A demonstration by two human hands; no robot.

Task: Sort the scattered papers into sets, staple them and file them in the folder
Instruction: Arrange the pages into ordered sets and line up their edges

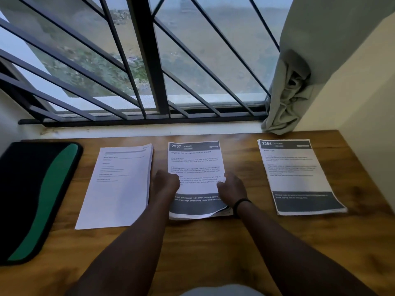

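Three paper stacks lie side by side on the wooden table [213, 242]. The middle stack [195, 159], headed 2937, is held at both sides: my left hand [165, 183] grips its left edge and my right hand [232, 189] grips its right edge. Its bottom right corner curls up, showing several sheets. A plain white stack [117, 189] lies to the left. A stack headed 2384 [297, 167] lies to the right. The black and green folder [34, 195] lies shut at the table's left end.
A barred window [149, 71] stands behind the table above a white sill. A bunched grey curtain [286, 92] hangs at the back right corner. A cream wall borders the table's right side. No stapler is in view.
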